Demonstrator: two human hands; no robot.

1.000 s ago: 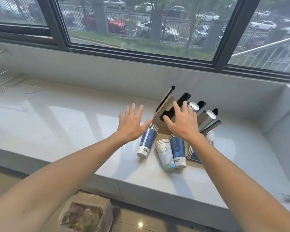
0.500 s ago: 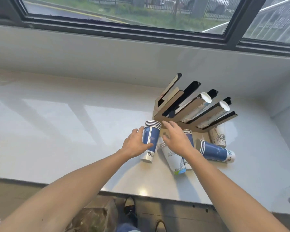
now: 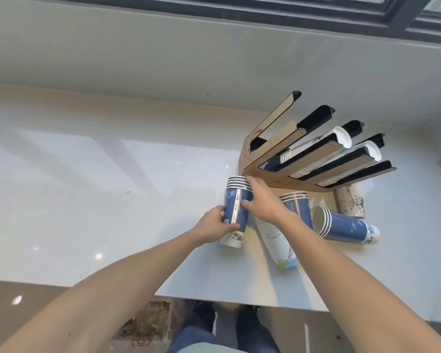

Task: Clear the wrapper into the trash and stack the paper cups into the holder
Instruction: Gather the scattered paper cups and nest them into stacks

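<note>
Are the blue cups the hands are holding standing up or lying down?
Lying down. The blue cup stack lies sideways on the counter, gripped by the left hand and right hand.

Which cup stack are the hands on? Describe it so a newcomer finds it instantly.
Start at the cardboard cup holder on the white counter under the window. Several cup stacks lie on the counter in front of it; take the leftmost, the blue stack. It alone is gripped by both hands, the left hand near its white base, the right hand by its striped rims, unlike the blue stack lying on its side further right.
</note>
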